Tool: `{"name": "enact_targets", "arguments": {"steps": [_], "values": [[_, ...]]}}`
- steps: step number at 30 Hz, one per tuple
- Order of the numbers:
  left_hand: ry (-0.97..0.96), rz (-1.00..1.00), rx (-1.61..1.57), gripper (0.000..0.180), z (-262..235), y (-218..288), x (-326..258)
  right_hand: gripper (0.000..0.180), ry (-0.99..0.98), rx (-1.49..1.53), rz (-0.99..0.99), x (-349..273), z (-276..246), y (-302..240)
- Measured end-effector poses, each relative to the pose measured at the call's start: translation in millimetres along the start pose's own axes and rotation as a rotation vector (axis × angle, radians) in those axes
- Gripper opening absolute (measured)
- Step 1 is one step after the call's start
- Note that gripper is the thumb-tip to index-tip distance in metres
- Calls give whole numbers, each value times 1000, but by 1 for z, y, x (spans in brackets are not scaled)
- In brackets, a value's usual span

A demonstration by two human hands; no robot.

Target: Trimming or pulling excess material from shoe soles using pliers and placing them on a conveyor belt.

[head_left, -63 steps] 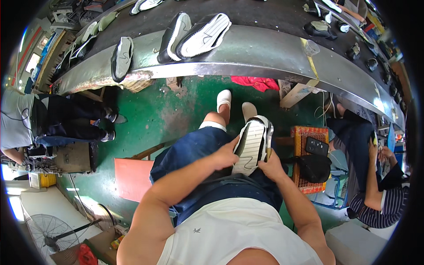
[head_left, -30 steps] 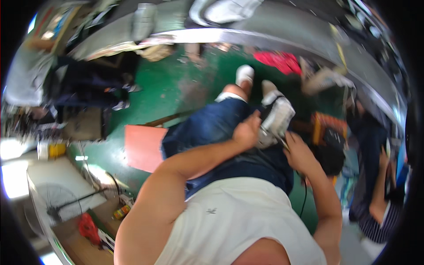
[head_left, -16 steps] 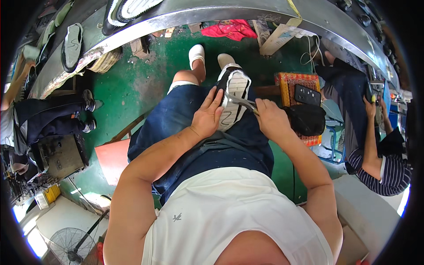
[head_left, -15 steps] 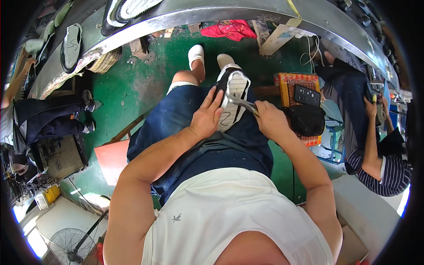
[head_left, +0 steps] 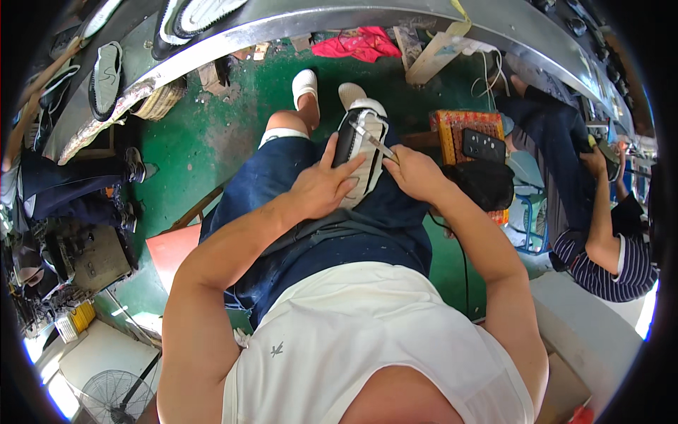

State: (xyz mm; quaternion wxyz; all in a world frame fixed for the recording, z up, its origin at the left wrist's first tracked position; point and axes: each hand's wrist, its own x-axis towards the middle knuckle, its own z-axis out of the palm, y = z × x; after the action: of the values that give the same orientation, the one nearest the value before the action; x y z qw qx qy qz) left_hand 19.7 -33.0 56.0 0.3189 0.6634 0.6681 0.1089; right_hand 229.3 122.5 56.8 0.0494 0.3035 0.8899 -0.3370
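A shoe [head_left: 366, 174] lies across my thighs with its pale underside up and a black-and-white edge on its left. My left hand [head_left: 319, 189] grips its left side, with spread fingers along the dark edge and the thumb and one finger over the sole. In my right hand [head_left: 417, 174] is a slim silver metal hand tool [head_left: 380, 147]; its exact kind does not show. The tool's tip rests on or just above the shoe toward the toe end. My right fingers wrap round its near end and hide that part.
Ahead is a metal bench [head_left: 282, 27] bearing shoes [head_left: 105, 79]. On my right, a phone [head_left: 484, 145] and a black bag [head_left: 480, 185] sit on an orange patterned box [head_left: 452, 127]. Co-workers sit on either side; the right one [head_left: 600, 240] wears stripes. A fan [head_left: 113, 392] stands lower left.
The tool has shifted up and left, toward the shoe's toe end. My left fingers have spread apart and moved lower on the shoe. The shoe has tilted, showing more dark side.
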Motion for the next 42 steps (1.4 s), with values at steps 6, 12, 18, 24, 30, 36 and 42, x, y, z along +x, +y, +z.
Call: {"name": "enact_targets", "arguments": {"steps": [6, 12, 18, 24, 30, 36, 42], "values": [[207, -277, -555, 84, 36, -16, -27, 38, 17, 270, -39, -22, -17, -32], [4, -188, -505, 100, 14, -20, -27, 38, -124, 320, 115, -36, 3, -9], [395, 64, -150, 78, -89, 5, -41, 37, 196, 686, 174, -58, 6, 18], [514, 232, -894, 48, -121, 37, 31, 28, 163, 772, 205, -63, 0, 16], [127, -164, -715, 59, -13, -38, 67, 24, -75, 634, 194, -72, -22, -10], [506, -214, -446, 38, 6, -4, -4, 29, -237, 337, 9, -63, -28, -27], [698, -116, -247, 21, 14, -6, 1, 51, -100, 124, -221, -38, -25, -28]]}}
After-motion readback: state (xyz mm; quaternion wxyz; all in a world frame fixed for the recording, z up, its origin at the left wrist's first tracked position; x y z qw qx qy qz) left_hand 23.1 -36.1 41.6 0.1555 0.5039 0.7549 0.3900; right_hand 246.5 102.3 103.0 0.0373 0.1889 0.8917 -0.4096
